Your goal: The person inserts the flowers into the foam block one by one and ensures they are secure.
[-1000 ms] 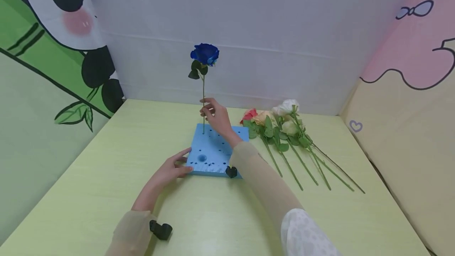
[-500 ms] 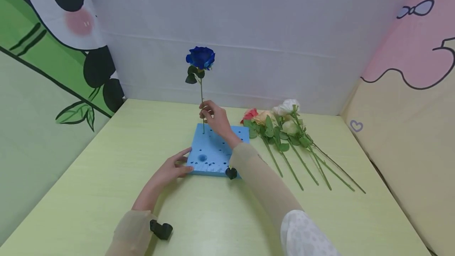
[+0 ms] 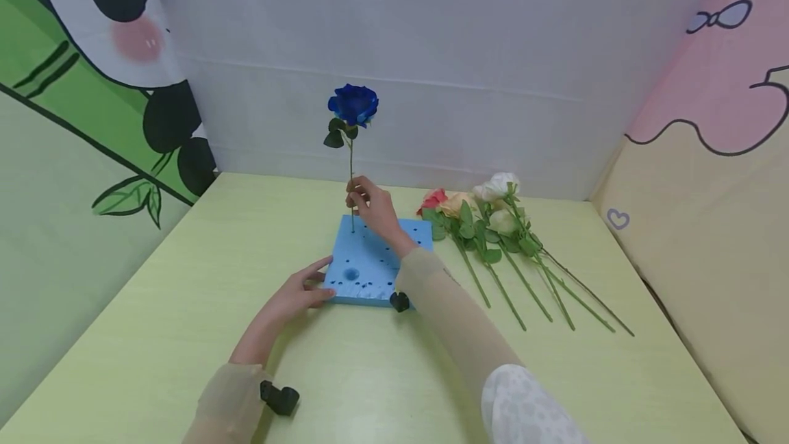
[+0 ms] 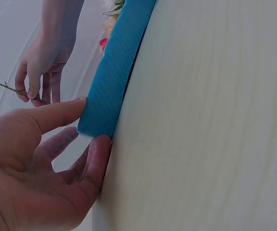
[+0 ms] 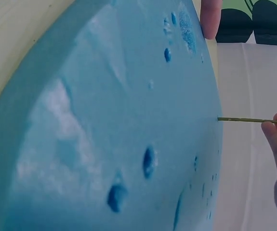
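Upright at the far left part of a blue foam block (image 3: pixel 377 259) stands a blue rose (image 3: pixel 353 105) with dark leaves. My right hand (image 3: pixel 377 210) pinches its thin stem between thumb and fingers, a little above the block. In the right wrist view the stem's lower end (image 5: pixel 239 119) meets the block's surface. The left hand (image 3: pixel 301 291) holds the block by its near left corner. Seen from the left wrist, thumb and fingers lie about that corner (image 4: pixel 95 113). Many small holes and one larger round hollow (image 3: pixel 351 274) mark the top.
Right of the block, several cut roses lie on the pale table (image 3: pixel 542 389): a red one (image 3: pixel 434 199), a peach one (image 3: pixel 456 204) and white ones (image 3: pixel 496 186), their green stems pointing toward the near right. A white cloth wall (image 3: pixel 462 88) closes off the back.
The blue rose has come down slightly, its bloom swaying left and then back right. My right hand has lowered a little with the stem. The left hand has stayed on the block.
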A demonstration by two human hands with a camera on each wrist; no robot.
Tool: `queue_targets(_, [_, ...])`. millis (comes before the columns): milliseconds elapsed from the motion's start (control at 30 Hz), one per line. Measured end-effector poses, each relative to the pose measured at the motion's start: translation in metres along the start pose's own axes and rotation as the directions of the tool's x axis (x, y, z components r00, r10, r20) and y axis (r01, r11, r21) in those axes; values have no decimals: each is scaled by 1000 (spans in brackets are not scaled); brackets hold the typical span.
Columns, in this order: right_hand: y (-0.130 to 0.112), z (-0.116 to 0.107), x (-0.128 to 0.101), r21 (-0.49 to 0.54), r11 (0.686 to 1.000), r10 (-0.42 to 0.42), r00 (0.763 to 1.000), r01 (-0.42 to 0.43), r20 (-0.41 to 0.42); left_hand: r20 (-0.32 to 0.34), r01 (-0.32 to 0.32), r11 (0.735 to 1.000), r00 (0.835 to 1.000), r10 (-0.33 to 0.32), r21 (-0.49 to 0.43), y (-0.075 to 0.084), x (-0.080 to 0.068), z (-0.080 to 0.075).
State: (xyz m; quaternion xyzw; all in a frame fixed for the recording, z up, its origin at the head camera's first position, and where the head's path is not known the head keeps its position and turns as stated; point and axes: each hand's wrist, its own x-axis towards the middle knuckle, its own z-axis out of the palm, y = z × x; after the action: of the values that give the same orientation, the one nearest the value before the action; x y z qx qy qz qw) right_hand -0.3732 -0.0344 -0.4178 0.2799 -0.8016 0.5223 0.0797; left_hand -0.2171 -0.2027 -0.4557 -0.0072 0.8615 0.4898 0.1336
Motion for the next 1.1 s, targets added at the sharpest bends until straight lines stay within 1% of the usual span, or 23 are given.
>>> queue_targets(200, [0,2,0,12,1000,-7,1000,7,8,-2,-2,1000,1000,2,2,-2,1,0])
queue_targets(433, [0,0,-2,38,999,33,999,-33,3,5,1,1000,1000,-1,-3,-3,2,0])
queue_targets(667, [0,1,-5,59,997,46,999,-45,-6,9,-20,999,1000,20,-34,-5,4,0])
queue_targets(800, [1,1,-5,56,997,47,999,-46,-3,6,-17,999,1000,17,-37,-5,5,0])
queue_targets(1000, [2,0,-5,52,998,36,999,-35,-8,3,-5,1000,1000,5,-14,-3,5,0])
queue_targets(1100, [3,1,-5,56,998,27,1000,-27,-8,12,-19,1000,1000,19,-25,-5,6,0])
